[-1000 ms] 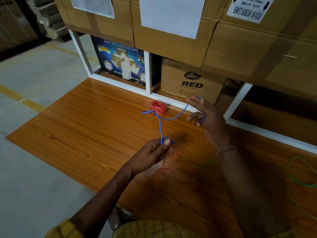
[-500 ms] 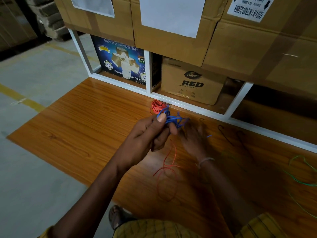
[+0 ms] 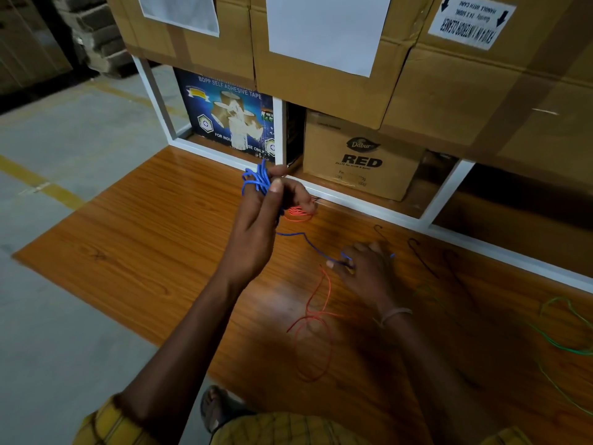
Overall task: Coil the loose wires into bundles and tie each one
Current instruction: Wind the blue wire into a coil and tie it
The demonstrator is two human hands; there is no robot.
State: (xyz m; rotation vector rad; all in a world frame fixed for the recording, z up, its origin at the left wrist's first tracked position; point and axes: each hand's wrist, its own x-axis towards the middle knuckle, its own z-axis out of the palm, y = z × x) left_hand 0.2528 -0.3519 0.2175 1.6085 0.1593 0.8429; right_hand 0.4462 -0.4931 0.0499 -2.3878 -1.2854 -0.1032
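— Why hold the blue wire (image 3: 256, 183) up like that?

— My left hand (image 3: 256, 220) pinches the coil, raised off the board (image 3: 144, 245), so loops stay stacked. My right hand (image 3: 362, 268), low near the red wire (image 3: 313, 319), seems to grip the blue tail, keeping it taut.

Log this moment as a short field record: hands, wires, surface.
left hand: raised, pinching a bunch of blue wire loops
right hand: low over the board, fingers on the blue wire's tail
red coiled bundle: on the board behind the left hand
loose red wire: uncoiled
loose green wire: uncoiled, far right
surface: orange wood-grain board
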